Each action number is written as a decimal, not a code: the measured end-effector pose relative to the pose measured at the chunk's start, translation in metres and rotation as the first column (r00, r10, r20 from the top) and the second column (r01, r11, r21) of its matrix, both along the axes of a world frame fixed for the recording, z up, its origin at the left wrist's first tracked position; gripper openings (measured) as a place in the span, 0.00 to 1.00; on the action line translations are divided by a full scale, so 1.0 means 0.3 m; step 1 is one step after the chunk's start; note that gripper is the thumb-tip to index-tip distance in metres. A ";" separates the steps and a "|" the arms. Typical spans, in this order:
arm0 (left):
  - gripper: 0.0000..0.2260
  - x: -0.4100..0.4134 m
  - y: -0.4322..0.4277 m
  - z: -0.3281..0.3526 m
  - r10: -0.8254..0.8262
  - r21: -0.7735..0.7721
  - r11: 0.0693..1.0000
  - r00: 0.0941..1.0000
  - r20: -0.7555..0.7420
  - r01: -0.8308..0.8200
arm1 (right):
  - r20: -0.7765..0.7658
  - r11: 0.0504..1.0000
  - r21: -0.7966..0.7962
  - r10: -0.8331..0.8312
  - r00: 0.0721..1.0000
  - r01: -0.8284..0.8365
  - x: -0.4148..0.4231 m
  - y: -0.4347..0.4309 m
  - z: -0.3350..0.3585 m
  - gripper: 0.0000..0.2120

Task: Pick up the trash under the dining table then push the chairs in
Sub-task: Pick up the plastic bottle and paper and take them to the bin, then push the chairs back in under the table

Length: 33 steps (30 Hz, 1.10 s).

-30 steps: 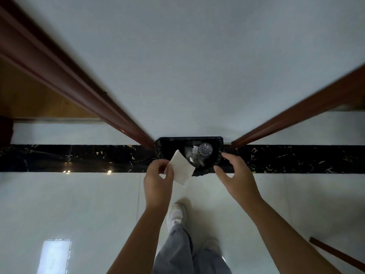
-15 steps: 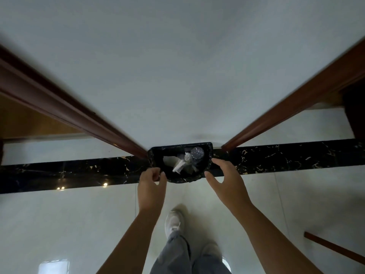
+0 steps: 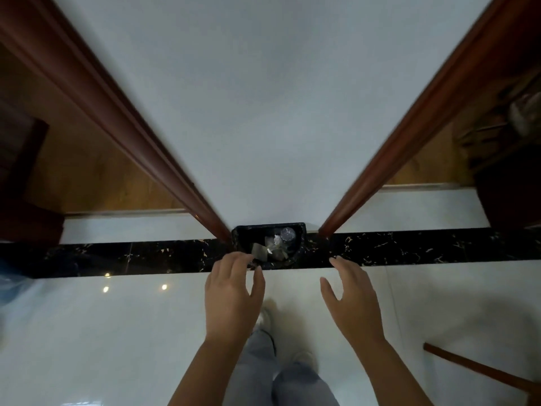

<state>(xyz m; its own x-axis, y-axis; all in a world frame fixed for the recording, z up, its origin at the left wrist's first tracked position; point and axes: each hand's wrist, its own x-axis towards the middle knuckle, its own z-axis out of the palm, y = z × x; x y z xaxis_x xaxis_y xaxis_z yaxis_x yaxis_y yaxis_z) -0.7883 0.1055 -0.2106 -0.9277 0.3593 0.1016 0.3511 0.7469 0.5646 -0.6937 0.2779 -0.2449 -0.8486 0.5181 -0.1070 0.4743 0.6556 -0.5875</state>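
Released paper (image 3: 258, 251) lies seemingly crumpled in bin (image 3: 241, 231), left hand (image 3: 231, 297) open.

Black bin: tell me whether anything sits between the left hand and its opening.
Nothing visible does. The left hand hovers open at the near rim of the black bin, whose top is uncovered, paper lying inside.

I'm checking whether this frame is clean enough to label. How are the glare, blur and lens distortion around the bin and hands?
Head view: wide-angle bending splays the wooden door frames outward; ceiling lights glare as small spots on the glossy floor; the black bin interior is dim, its trash soft; the left hand and right hand are slightly soft but readable, both empty; the right edge is smeared.
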 end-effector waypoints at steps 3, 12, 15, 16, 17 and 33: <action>0.16 0.090 -0.006 0.098 -0.051 -0.039 0.998 0.999 0.005 0.051 | 0.012 0.998 0.051 -0.022 1.000 0.021 0.115 -0.008 0.104 0.23; 0.16 0.195 0.102 0.310 -0.394 -0.068 0.918 0.919 -0.032 0.391 | -0.089 0.961 0.176 -0.198 0.976 0.211 0.367 0.073 0.387 0.22; 0.16 0.188 0.158 0.357 -0.506 -0.075 0.862 0.859 -0.072 0.502 | -0.107 0.931 0.232 -0.265 0.958 0.283 0.447 0.098 0.465 0.19; 0.16 0.188 0.177 0.372 -0.545 -0.067 0.839 0.834 -0.085 0.541 | -0.113 0.914 0.251 -0.298 0.948 0.318 0.475 0.100 0.485 0.18; 0.16 0.188 0.196 0.385 -0.586 -0.063 0.810 0.805 -0.094 0.582 | -0.112 0.895 0.267 -0.340 0.934 0.358 0.504 0.097 0.502 0.17; 0.17 0.391 0.575 0.544 -0.984 0.000 0.123 0.122 -0.127 0.992 | -0.115 0.347 0.318 -0.909 0.399 0.882 0.814 -0.118 0.691 0.17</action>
